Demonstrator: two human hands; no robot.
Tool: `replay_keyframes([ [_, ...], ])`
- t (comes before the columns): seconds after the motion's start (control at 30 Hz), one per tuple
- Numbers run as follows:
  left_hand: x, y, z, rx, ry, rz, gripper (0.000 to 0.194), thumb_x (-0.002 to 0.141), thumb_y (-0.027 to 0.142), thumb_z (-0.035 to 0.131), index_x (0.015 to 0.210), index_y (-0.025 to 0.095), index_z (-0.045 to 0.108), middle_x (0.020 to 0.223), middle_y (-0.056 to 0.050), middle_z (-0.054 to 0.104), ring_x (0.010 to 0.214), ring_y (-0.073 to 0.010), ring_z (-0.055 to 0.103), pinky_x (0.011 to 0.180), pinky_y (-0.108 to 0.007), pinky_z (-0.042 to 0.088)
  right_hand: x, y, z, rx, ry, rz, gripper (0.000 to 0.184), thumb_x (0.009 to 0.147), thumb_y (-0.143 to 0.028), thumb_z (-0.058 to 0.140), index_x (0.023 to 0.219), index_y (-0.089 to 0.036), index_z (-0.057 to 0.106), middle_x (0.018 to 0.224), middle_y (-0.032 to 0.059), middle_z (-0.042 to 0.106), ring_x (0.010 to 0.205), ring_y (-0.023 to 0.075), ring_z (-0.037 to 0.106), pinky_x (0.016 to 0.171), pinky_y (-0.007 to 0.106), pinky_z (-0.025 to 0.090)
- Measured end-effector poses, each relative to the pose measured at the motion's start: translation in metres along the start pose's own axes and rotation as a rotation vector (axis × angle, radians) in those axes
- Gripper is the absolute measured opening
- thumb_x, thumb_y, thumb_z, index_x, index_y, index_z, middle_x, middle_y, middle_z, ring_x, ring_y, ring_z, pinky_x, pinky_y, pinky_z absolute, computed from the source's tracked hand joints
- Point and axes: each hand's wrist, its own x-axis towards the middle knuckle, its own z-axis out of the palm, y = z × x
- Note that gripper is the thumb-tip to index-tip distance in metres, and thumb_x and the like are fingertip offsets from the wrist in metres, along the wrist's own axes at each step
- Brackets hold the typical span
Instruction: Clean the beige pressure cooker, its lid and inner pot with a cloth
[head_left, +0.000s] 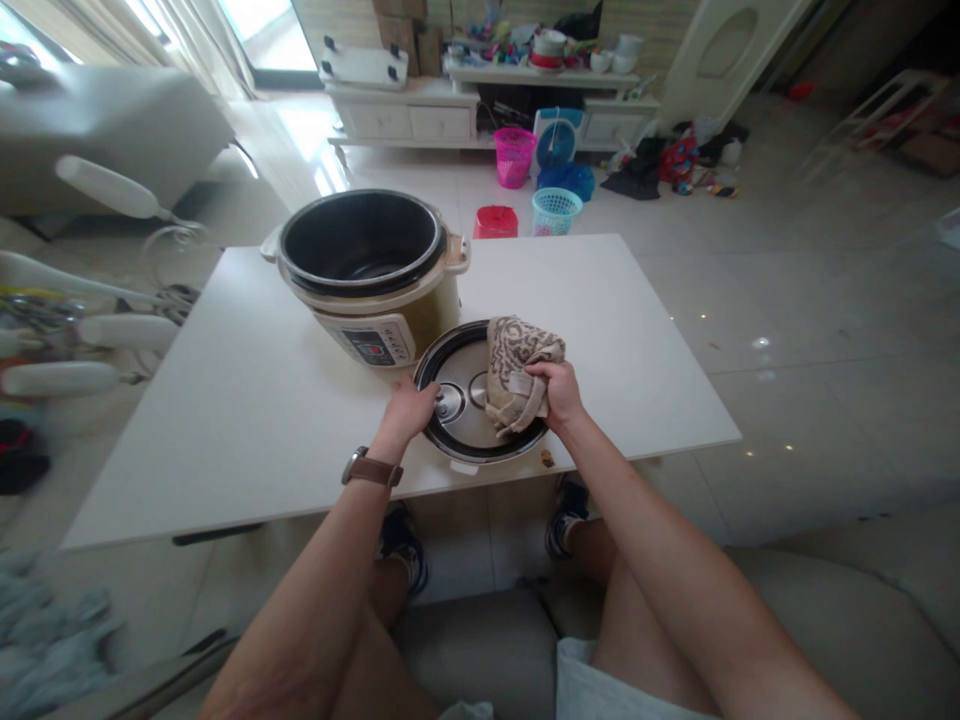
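Observation:
A round metal cooker lid (pixel 463 420) lies upside down on the white table (pixel 255 400), near its front edge. My left hand (pixel 409 408) grips the lid's left rim, fingers curled over it. My right hand (pixel 556 392) is closed on a patterned brown cloth (pixel 516 365), which rests bunched on the lid's right side. Just behind the lid stands an open electric pressure cooker (pixel 367 270) with a dark inner pot and a front control panel.
Beyond the table are a red tub (pixel 496 221), a blue basket (pixel 556 210), a pink basket (pixel 514 156) and a cluttered white cabinet (pixel 480 105). White chair parts (pixel 82 335) stand at the left. I am seated on a grey sofa (pixel 480 640).

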Motion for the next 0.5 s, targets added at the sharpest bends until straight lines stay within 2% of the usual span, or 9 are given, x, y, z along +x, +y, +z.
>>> replay_keyframes([
  [0.2, -0.01, 0.007, 0.006, 0.173, -0.052, -0.085, 0.043, 0.082, 0.045, 0.068, 0.113, 0.019, 0.056, 0.136, -0.029, 0.063, 0.13, -0.0441, 0.063, 0.105, -0.051, 0.048, -0.002, -0.002, 0.003, -0.065, -0.007, -0.066, 0.02, 0.052, -0.028, 0.073, 0.069, -0.019, 0.07, 0.069, -0.0026, 0.071, 0.071, 0.0182, 0.063, 0.071, 0.031, 0.054],
  [0.43, -0.02, 0.015, 0.011, 0.192, -0.101, -0.11, 0.051, 0.086, 0.044, 0.067, 0.125, 0.014, 0.055, 0.141, -0.032, 0.058, 0.132, -0.0477, 0.06, 0.11, -0.055, 0.045, -0.003, -0.005, 0.004, -0.078, -0.037, -0.076, 0.023, 0.053, -0.029, 0.072, 0.074, -0.02, 0.069, 0.071, -0.0016, 0.071, 0.074, 0.021, 0.066, 0.076, 0.035, 0.058],
  [0.5, -0.023, 0.02, 0.009, 0.222, -0.066, -0.081, 0.055, 0.086, 0.041, 0.066, 0.13, 0.01, 0.055, 0.142, -0.033, 0.057, 0.137, -0.0499, 0.056, 0.114, -0.059, 0.042, -0.002, -0.007, 0.003, -0.04, -0.051, -0.056, 0.024, 0.053, -0.028, 0.07, 0.075, -0.021, 0.068, 0.073, -0.0009, 0.072, 0.075, 0.0223, 0.068, 0.078, 0.037, 0.06],
])
